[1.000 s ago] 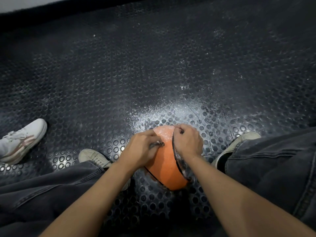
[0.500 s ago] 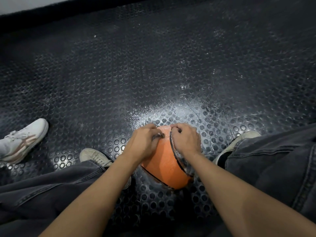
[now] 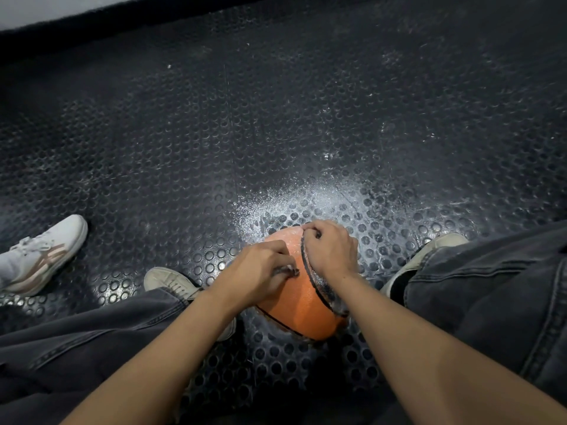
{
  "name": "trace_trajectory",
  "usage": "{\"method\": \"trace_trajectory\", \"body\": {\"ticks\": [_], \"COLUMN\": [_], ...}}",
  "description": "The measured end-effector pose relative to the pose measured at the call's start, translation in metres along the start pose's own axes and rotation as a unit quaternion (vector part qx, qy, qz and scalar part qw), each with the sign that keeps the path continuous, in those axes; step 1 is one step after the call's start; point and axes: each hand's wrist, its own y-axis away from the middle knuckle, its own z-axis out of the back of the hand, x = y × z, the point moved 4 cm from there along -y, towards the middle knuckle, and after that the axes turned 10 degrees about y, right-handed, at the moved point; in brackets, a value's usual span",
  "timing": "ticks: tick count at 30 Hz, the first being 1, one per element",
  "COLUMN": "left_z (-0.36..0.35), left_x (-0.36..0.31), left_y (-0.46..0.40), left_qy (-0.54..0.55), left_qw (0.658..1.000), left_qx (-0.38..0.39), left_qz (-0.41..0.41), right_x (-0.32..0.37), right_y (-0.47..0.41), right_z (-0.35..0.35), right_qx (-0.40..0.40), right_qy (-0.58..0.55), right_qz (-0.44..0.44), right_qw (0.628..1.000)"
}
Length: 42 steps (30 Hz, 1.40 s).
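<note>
Flooring is black rubber sheet [image 3: 276, 118] with raised round studs, scuffed and streaked pale across most of its area. A seam runs through it from twelve o'clock of the ball toward the far edge. A patch of white dust [image 3: 306, 197] lies on the studs directly at twelve o'clock of the orange ball [image 3: 303, 305], touching its far side. At the far end, toward eleven o'clock, a dark raised border [image 3: 122, 13] meets a pale wall [image 3: 36, 10]. The ball sits on the floor between the seated person's two beige shoes, one at nine o'clock [image 3: 168, 282] and one at two o'clock [image 3: 429, 253], with grey jeans [image 3: 491, 286] on both sides. The left hand [image 3: 257, 271] is curled, pinching a small grey piece [image 3: 288, 270] against the ball's top; what that piece is cannot be told. The right hand [image 3: 333, 250] is curled round a dark strip [image 3: 319, 285] standing off the ball's surface. A white trainer [image 3: 46, 253] with pinkish stripes rests well apart at nine o'clock.
</note>
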Motion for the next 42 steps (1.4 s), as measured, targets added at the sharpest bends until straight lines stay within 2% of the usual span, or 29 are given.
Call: {"method": "trace_trajectory", "body": {"ticks": [1,5,11,15,20,25,27,30,35,40,42], "left_z": [0.000,0.005,0.001,0.007,0.002,0.010,0.008,0.007,0.012,0.005,0.005], "left_x": [0.000,0.009,-0.005,0.005,-0.009,0.012,0.008,0.002,0.016,-0.005,0.000], "left_y": [-0.004,-0.030,-0.014,-0.039,-0.020,-0.044,-0.038,-0.029,-0.052,-0.028,-0.040], "left_qy": [-0.004,-0.024,-0.022,-0.051,-0.043,-0.065,-0.053,-0.053,-0.066,-0.061,-0.085], "left_qw": [1.000,0.993,1.000,0.996,0.998,0.995,0.998,0.996,0.997,0.995,0.995], "left_qx": [-0.002,-0.100,0.006,-0.052,0.053,-0.043,-0.016,0.072,-0.009,0.084,0.054], "left_qz": [0.000,0.065,0.013,0.055,-0.010,0.056,0.019,-0.013,0.047,-0.002,0.014], "right_x": [0.000,0.002,0.002,0.003,0.001,0.006,0.003,0.002,0.004,-0.002,0.000], "right_y": [-0.001,0.001,-0.001,0.003,-0.001,0.002,0.002,0.000,0.004,-0.001,0.000], "right_z": [-0.001,-0.005,0.000,-0.001,0.001,-0.003,-0.002,0.001,0.000,0.002,0.001], "right_qx": [0.005,0.003,0.009,0.003,0.001,-0.008,-0.011,0.003,-0.008,-0.001,-0.001], "right_qy": [-0.004,-0.024,-0.002,0.005,-0.004,0.001,0.003,0.002,0.011,-0.008,-0.007], "right_qz": [0.004,0.005,0.007,0.006,-0.004,0.004,-0.004,0.002,-0.005,-0.012,-0.006], "right_qw": [1.000,1.000,1.000,1.000,1.000,1.000,1.000,1.000,1.000,1.000,1.000]}}
